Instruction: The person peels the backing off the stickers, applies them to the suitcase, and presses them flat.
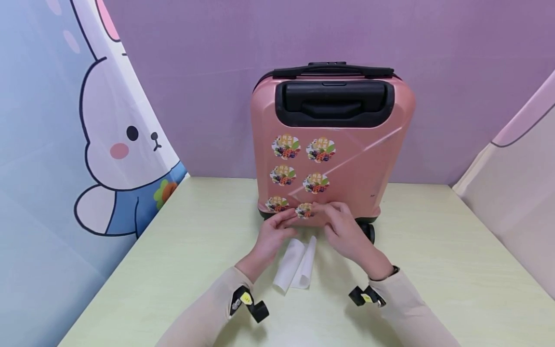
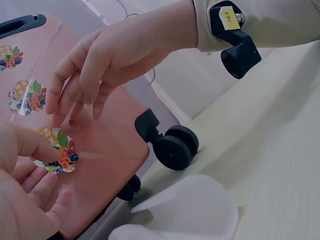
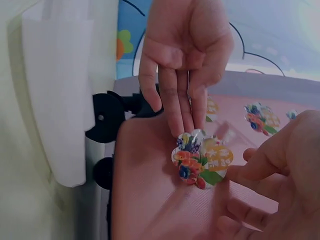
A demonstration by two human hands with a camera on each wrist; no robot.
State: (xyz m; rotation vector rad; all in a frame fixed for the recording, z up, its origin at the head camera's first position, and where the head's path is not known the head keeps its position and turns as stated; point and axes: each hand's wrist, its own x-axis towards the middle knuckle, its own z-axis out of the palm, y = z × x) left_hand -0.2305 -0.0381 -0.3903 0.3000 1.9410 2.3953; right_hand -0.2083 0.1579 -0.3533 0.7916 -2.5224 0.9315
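A round fruit-print sticker (image 1: 305, 210) lies low on the front of an upright pink suitcase (image 1: 360, 168), between both hands. From the left, my left hand (image 1: 272, 236) reaches in with straight fingers, their tips touching the sticker's edge (image 3: 192, 150). On the opposite side, my right hand (image 1: 347, 233) has its fingertips at the sticker's right edge, the other fingers loosely bent. Neither hand visibly curls round it. Several matching stickers, such as one at the upper left (image 1: 286, 147), sit in two columns on the suitcase.
Curled white backing paper (image 1: 292, 265) lies on the pale table (image 1: 208, 217) below the hands. Black suitcase wheels (image 2: 172, 150) stand near it. A purple backdrop (image 1: 195, 86) hangs behind, with a cartoon rabbit cloth (image 1: 117, 111) at left.
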